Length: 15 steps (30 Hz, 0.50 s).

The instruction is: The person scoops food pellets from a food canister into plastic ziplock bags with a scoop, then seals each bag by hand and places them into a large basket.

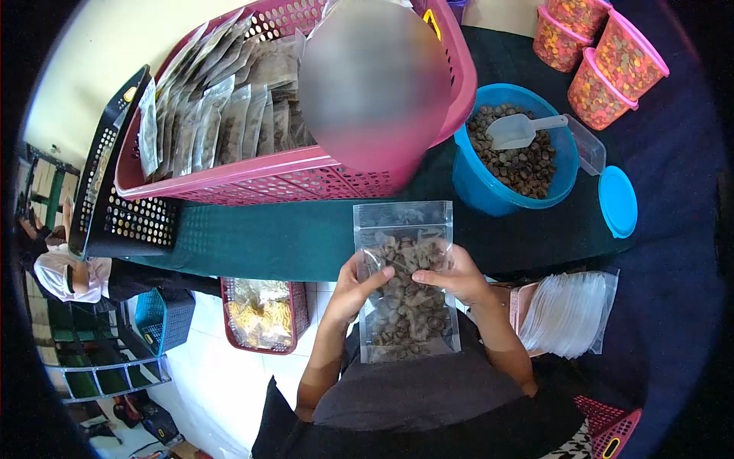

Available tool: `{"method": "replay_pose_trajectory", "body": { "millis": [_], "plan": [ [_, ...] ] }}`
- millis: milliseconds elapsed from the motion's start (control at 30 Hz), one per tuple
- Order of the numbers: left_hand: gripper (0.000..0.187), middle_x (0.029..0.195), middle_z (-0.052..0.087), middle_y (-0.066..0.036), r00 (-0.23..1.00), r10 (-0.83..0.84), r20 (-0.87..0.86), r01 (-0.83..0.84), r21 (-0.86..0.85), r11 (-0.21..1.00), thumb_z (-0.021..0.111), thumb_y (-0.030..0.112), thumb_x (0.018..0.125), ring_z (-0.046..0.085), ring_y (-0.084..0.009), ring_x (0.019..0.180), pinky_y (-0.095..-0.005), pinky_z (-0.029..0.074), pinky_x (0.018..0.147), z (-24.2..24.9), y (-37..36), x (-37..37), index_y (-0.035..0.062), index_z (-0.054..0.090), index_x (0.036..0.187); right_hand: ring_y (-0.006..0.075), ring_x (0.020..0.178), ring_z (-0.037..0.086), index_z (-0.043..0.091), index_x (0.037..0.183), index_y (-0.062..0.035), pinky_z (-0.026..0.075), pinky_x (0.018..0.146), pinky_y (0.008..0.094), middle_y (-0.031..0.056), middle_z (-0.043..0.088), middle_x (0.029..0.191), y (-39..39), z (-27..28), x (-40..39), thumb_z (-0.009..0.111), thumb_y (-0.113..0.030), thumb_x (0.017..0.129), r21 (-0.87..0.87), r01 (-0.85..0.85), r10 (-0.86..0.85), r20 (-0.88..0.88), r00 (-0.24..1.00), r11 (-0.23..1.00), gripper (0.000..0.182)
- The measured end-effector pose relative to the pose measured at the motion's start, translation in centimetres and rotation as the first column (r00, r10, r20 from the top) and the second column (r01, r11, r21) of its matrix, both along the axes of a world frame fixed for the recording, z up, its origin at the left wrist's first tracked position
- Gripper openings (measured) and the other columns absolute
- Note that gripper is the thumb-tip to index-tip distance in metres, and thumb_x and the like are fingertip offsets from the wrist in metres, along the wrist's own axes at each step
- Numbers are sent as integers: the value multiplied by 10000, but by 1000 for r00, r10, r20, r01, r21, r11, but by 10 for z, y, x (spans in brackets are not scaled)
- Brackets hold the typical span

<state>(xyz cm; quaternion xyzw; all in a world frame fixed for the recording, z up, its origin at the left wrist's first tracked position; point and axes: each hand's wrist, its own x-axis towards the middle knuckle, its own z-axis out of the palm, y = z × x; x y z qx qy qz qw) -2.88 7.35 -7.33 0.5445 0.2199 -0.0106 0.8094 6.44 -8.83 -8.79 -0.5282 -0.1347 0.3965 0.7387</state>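
Observation:
A clear zip pouch (409, 306) filled with small brown dried pieces is held upright in front of my body. My left hand (353, 287) grips its left side, thumb across the front. On the right side my right hand (461, 277) grips it the same way. The fingers behind the pouch are hidden. Beyond it stands a blue tub (478, 180) of similar brown pieces, with a clear scoop (516, 131) lying on them. A large pink basket (267, 176) holds rows of filled pouches (222, 126); a blurred patch covers part of it.
Pink-lidded tubs (604, 92) of colourful pieces stand at the back right. A blue lid (618, 201) lies by the table edge. Flat empty pouches (566, 314) are stacked at my right. A black basket (138, 222) and a floor basket (264, 314) are leftward, near another person (73, 271).

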Motion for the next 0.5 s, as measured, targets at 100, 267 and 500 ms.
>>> {"method": "replay_pose_trajectory", "body": {
  "millis": [100, 267, 500],
  "plan": [
    [270, 906, 581, -47, 995, 77, -65, -82, -81, 993, 593, 62, 777, 538, -91, 782, -216, 436, 679, -5, 1, 8, 3, 517, 1030, 111, 870, 534, 505, 1027, 9, 422, 799, 263, 41, 574, 941, 0, 2, 4, 641, -65, 741, -95, -34, 32, -28, 999, 995, 326],
    [281, 888, 581, -22, 997, 69, 41, -68, -44, 997, 617, 38, 756, 539, -73, 757, -188, 435, 649, -9, 1, 17, 15, 529, 1022, 106, 881, 519, 486, 1055, -9, 415, 801, 261, 31, 558, 954, 2, 2, 7, 613, -79, 768, -109, -56, 54, -16, 998, 992, 322],
    [136, 751, 603, -28, 977, 212, 2, -211, -81, 974, 544, 166, 821, 545, -93, 688, -238, 438, 613, -20, 16, 38, 40, 590, 794, 120, 894, 508, 550, 982, -13, 390, 784, 254, 50, 566, 936, 7, 0, 18, 488, -201, 851, -120, 131, -126, 51, 991, 984, 238]
  ]
}}
